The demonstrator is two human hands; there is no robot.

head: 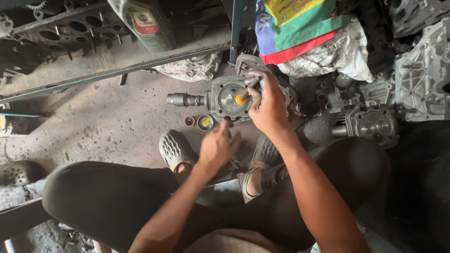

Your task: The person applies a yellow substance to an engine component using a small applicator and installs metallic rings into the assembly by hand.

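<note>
A grey metal cylinder head lies on the concrete floor in front of my feet, with a stub pipe sticking out to its left. My right hand is closed around a thin dark tool whose yellow tip presses into the round chamber of the head. My left hand hovers just below the head's near edge, fingers curled, one pointing toward it; I see nothing held in it. Two small round tins sit left of that hand: a red one and one with yellow paste.
A second cylinder head lies to the right. Engine castings and a cloth-wrapped bundle crowd the back right. A metal rack with a gasket plate and a green oil can stands at the back left. My sandalled feet rest below.
</note>
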